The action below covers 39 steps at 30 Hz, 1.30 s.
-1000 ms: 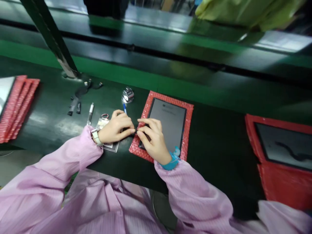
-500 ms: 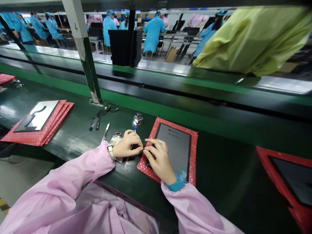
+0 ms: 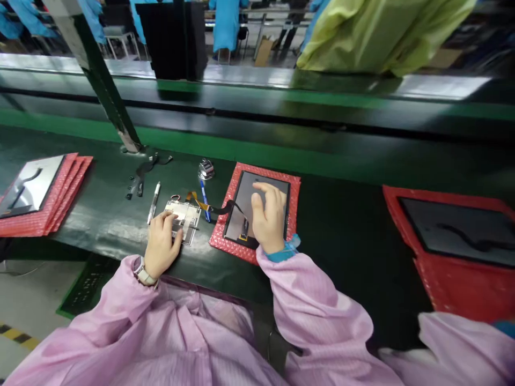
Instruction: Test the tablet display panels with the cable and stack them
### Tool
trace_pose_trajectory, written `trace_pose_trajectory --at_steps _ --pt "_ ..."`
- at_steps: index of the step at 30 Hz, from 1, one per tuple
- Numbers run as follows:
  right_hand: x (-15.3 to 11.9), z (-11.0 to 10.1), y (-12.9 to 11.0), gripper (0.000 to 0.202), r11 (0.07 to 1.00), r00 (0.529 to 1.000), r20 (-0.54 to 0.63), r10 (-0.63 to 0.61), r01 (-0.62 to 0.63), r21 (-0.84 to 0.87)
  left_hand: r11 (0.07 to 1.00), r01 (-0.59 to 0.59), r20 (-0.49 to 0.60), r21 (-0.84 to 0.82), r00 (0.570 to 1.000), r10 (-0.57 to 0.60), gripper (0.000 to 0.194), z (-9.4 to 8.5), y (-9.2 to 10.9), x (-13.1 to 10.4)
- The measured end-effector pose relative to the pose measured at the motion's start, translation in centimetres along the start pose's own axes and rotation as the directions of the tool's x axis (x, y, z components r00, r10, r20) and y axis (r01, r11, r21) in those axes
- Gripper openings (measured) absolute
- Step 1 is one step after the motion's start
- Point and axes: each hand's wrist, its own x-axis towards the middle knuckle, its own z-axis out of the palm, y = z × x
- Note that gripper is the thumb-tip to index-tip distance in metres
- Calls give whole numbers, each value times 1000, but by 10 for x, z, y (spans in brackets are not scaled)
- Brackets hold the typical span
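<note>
- Head view: the left hand (image 3: pixel 163 244) is resting its fingers on the near-left part of the circuit board (image 3: pixel 183 211), which is lying on the table (image 3: pixel 341 241); whether they are pinching it, I cannot tell.
- The right hand (image 3: pixel 269 217) is reaching over the display panel (image 3: pixel 246 193), its fingers loosely bent and released, nothing visibly between them; contact with the glass is unclear.
- The panel is lying on red bubble wrap (image 3: pixel 294 201), right of the board.
- A flex cable (image 3: pixel 220 210) is bridging board and panel, crossing the blue pen (image 3: pixel 204 192).
- Good handling, I judge, is steadying the board by its edges, leaving the cable slack and avoiding pressing on the glass.
</note>
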Motion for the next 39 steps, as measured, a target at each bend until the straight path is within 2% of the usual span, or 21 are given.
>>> trace_pose_trajectory --at_steps 3,8,17,20,22,26,29,32,36,39 --pt "4 -2 1 33 1000 1000 -6 21 -21 9 995 -74 77 70 995 69 36 5 -6 -10" --pt "7 -2 0 36 999 999 -17 27 -27 21 958 -220 160 182 968 192 37 6 -3 -6" --pt "13 -12 -2 37 998 996 -56 66 -65 25 932 -307 226 194 938 262 45 4 -4 -5" --pt "17 -22 -3 35 996 993 -71 92 -90 23 921 -343 230 187 926 298 46 4 -5 -3" --pt "16 -34 -3 33 988 985 -83 152 -150 30 928 -340 222 154 927 303 44 4 -7 -1" --pt "-12 -61 -4 31 944 942 -65 330 -330 8 950 -308 176 47 939 296 39 1 1 2" --pt "-48 -74 -1 37 882 888 -24 459 -459 -111 944 -298 160 -142 934 319 37 3 22 7" --pt "-80 -75 0 42 825 831 39 554 -542 -161 921 -276 232 -274 911 342 38 15 49 15" --pt "-95 -68 -1 48 778 781 7 624 -621 -93 919 -341 325 -200 862 390 50 41 70 21" --pt "-95 -65 -1 51 751 751 -3 660 -660 -25 909 -401 343 -116 842 416 57 46 75 15"
